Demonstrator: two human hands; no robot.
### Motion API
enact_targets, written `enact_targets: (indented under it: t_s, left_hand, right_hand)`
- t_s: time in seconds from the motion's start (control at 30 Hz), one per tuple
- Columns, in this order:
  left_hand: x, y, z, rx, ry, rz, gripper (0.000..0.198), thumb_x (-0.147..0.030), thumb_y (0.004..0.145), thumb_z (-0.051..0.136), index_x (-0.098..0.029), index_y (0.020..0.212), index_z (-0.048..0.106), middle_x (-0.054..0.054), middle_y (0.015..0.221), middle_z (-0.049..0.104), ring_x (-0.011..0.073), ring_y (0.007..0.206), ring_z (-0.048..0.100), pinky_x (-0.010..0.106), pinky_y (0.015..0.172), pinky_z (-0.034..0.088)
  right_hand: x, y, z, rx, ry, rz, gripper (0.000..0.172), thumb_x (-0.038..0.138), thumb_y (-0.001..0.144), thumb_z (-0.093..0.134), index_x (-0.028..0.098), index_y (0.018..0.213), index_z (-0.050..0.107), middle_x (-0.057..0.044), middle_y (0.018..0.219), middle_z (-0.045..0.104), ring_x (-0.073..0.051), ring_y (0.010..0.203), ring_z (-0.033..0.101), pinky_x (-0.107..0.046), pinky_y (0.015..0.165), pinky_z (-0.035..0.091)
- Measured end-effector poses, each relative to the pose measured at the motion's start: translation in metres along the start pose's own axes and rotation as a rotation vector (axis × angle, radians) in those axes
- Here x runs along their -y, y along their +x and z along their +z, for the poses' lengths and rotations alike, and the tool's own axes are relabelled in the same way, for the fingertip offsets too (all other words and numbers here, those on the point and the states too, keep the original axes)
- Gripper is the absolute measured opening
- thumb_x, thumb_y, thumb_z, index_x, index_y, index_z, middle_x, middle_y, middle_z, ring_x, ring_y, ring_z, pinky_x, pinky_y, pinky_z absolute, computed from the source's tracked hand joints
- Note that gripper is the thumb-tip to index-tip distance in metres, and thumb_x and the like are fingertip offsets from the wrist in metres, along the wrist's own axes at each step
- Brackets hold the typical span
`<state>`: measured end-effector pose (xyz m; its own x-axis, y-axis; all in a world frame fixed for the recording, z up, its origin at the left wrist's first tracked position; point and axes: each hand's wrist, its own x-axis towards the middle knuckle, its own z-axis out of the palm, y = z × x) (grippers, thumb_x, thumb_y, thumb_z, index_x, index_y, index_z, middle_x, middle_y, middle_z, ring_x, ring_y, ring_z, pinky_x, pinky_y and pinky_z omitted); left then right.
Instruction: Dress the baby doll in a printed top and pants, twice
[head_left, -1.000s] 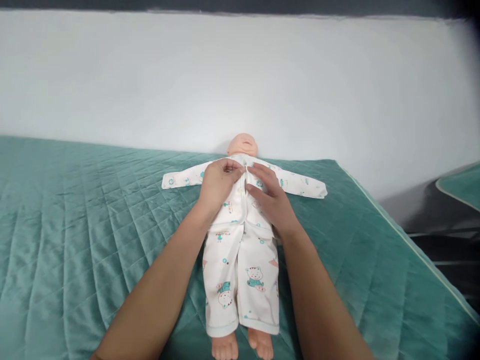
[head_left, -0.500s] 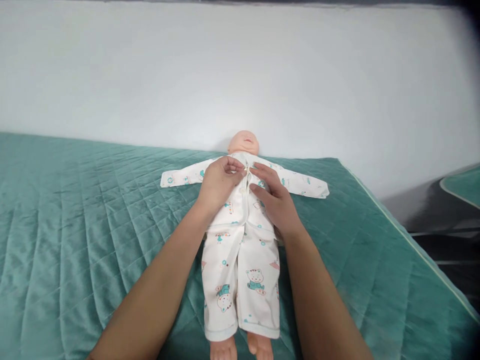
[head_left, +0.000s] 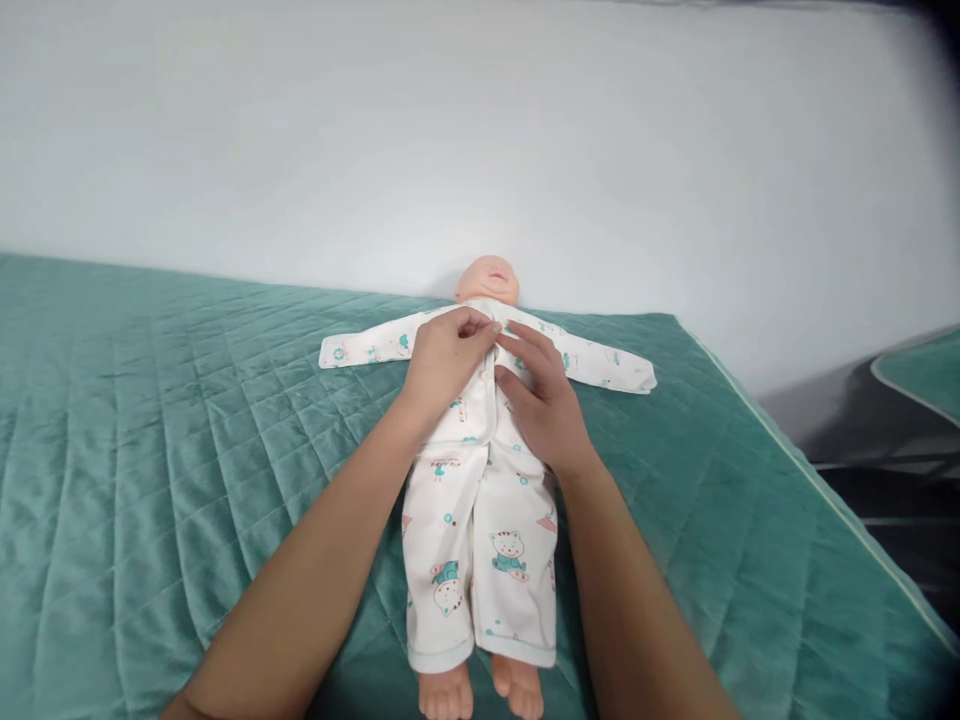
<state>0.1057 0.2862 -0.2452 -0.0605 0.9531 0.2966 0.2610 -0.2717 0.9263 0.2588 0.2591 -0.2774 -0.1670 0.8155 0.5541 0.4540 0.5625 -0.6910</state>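
A baby doll [head_left: 491,280] lies on its back, arms spread, its bare feet toward me. It wears a white pajama top [head_left: 472,425] and matching pajama trousers [head_left: 442,540], both printed with small animals. At the upper chest, my left hand [head_left: 450,355] pinches the front edge of the top between thumb and fingers. Whatever button sits under those fingertips is hidden. My right hand [head_left: 547,405] rests on the other side of the front, thumb and fingers apart, fingertips beside my left thumb. Just below, a pale button [head_left: 489,376] shows on the front opening.
A green quilted cover [head_left: 187,450] lies beneath the doll, with a light-edged border [head_left: 810,465] on the right. Behind the doll's head rises a white wall [head_left: 480,130]. Another green padded surface [head_left: 922,370] stands at the far right, beyond a dark gap.
My left fingertips have shifted slightly right and up, closer to the right fingertips, and cover the upper button spot. The right hand has barely moved. The view has tilted slightly.
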Motion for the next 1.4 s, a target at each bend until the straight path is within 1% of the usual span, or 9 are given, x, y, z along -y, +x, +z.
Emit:
enact_targets:
  t_s: [0.1,0.2,0.4,0.77,0.9,0.97,1.1,1.2,1.4]
  left_hand:
    - [0.0003,0.0007,0.0004,-0.011,0.012,-0.016,0.011,-0.029,0.085,0.063,-0.020,0.084,0.070,-0.001,0.069,0.064,0.0132,0.064,0.056,0.026,0.063,0.042]
    - [0.0008,-0.0003,-0.0005,-0.004,0.022,-0.006,0.012,-0.027,0.085,0.061,-0.022,0.091,0.070,-0.003,0.066,0.062,0.0126,0.059,0.055,0.026,0.062,0.042]
    - [0.0026,-0.0009,0.0001,-0.018,0.031,-0.003,0.014,-0.024,0.082,0.061,-0.023,0.092,0.071,-0.002,0.069,0.064,0.0133,0.063,0.058,0.026,0.063,0.043]
    - [-0.0012,-0.0015,-0.0020,0.008,-0.023,-0.039,0.019,-0.017,0.076,0.061,-0.022,0.091,0.071,-0.003,0.067,0.064,0.0132,0.061,0.058,0.027,0.064,0.044]
    - [0.0009,-0.0014,-0.0018,-0.001,-0.032,-0.023,0.018,-0.016,0.074,0.061,-0.021,0.088,0.069,-0.002,0.070,0.063,0.0132,0.066,0.058,0.026,0.065,0.045]
    - [0.0034,-0.0010,-0.0016,-0.005,-0.045,-0.016,0.020,-0.016,0.073,0.061,-0.021,0.091,0.069,-0.002,0.075,0.064,0.0131,0.068,0.059,0.026,0.066,0.045]
    - [0.0065,-0.0002,-0.0014,-0.008,-0.075,-0.025,0.022,-0.016,0.073,0.062,-0.020,0.094,0.069,-0.001,0.079,0.065,0.0123,0.069,0.059,0.026,0.067,0.047]
    - [0.0068,-0.0001,-0.0012,-0.012,-0.110,-0.030,0.019,-0.016,0.074,0.063,-0.020,0.092,0.068,-0.001,0.078,0.064,0.0116,0.068,0.058,0.026,0.067,0.047]
    - [0.0042,-0.0017,-0.0017,0.009,-0.226,-0.017,0.006,-0.016,0.078,0.065,-0.019,0.083,0.065,-0.001,0.077,0.063,0.0106,0.068,0.057,0.024,0.064,0.047]
  right_hand:
    - [0.0008,-0.0002,-0.0002,0.004,0.017,0.027,0.038,0.027,0.094,0.059,0.038,0.129,0.065,-0.002,0.151,0.052,-0.023,0.145,0.043,-0.051,0.125,0.030]
    - [0.0007,0.0004,-0.0015,0.013,0.088,0.078,0.036,0.028,0.093,0.061,0.038,0.127,0.067,-0.001,0.151,0.052,-0.022,0.146,0.043,-0.050,0.125,0.029]
    - [0.0020,0.0024,-0.0041,0.032,0.186,0.167,0.033,0.029,0.091,0.063,0.038,0.122,0.071,0.001,0.151,0.053,-0.021,0.147,0.041,-0.048,0.127,0.026]
    - [0.0048,0.0010,-0.0045,0.031,0.173,0.178,0.034,0.028,0.091,0.063,0.040,0.122,0.072,0.003,0.151,0.053,-0.022,0.147,0.041,-0.051,0.126,0.027]
    - [0.0058,0.0005,-0.0043,0.027,0.172,0.178,0.033,0.029,0.092,0.062,0.039,0.122,0.072,0.002,0.151,0.053,-0.023,0.146,0.043,-0.051,0.125,0.029]
    - [0.0057,0.0000,-0.0033,0.010,0.182,0.180,0.032,0.029,0.091,0.063,0.038,0.121,0.072,0.001,0.150,0.055,-0.023,0.144,0.044,-0.050,0.123,0.031]
    - [0.0051,-0.0015,-0.0008,-0.078,0.215,0.189,0.026,0.027,0.089,0.064,0.033,0.112,0.073,-0.002,0.143,0.060,-0.023,0.139,0.050,-0.050,0.118,0.037]
    - [0.0058,-0.0021,-0.0004,-0.094,0.208,0.194,0.021,0.028,0.090,0.063,0.032,0.109,0.073,-0.003,0.142,0.060,-0.024,0.137,0.052,-0.051,0.117,0.038]
    - [0.0079,-0.0019,-0.0023,-0.064,0.195,0.199,0.021,0.028,0.090,0.062,0.032,0.108,0.073,-0.003,0.144,0.059,-0.024,0.137,0.051,-0.050,0.115,0.040]
